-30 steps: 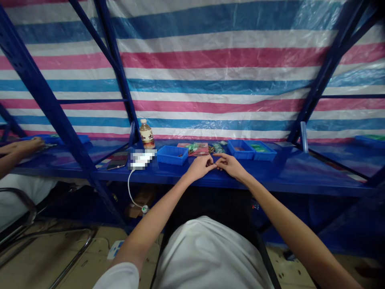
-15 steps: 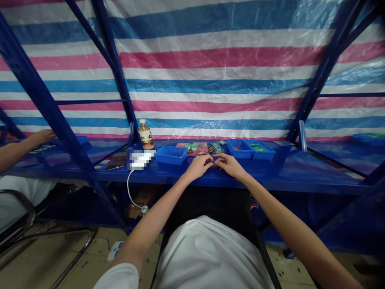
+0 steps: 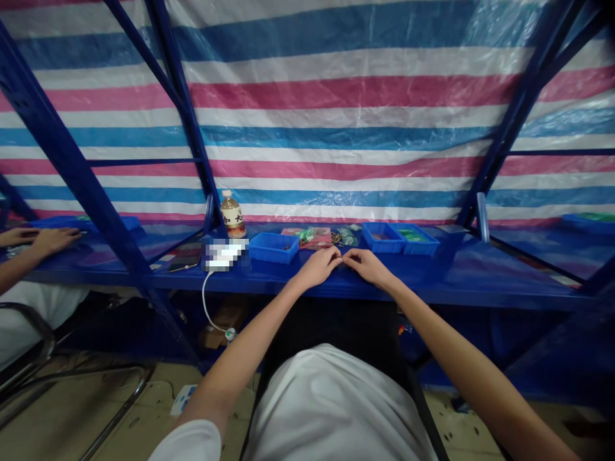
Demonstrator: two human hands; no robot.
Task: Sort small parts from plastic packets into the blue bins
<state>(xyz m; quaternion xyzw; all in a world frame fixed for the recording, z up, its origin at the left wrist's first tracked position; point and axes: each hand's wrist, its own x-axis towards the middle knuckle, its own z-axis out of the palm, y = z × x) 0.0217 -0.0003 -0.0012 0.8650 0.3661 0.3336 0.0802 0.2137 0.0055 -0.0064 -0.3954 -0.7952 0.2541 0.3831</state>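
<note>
Over the front part of the blue table (image 3: 456,275), my left hand (image 3: 321,265) and my right hand (image 3: 366,265) meet at the fingertips. Both are closed in a pinch; whatever they hold is too small to make out. Just beyond them lie a red sheet (image 3: 323,238), a green and clear plastic bag (image 3: 307,235) and small brass-coloured parts (image 3: 337,239). A blue tray (image 3: 273,248) stands left of my hands. Two more trays, one with reddish contents (image 3: 382,237) and one with green bags (image 3: 414,237), stand to the right.
A bottle (image 3: 233,215) stands at the back left, by a blurred white object (image 3: 225,255) with a white cable and a dark phone (image 3: 186,257). Blue metal posts rise on both sides. At the far left, another person's hands (image 3: 52,240) are over the table.
My fingertips have drawn slightly closer together and shifted a little. At the far left, the other person's hand has come down and a second hand now shows.
</note>
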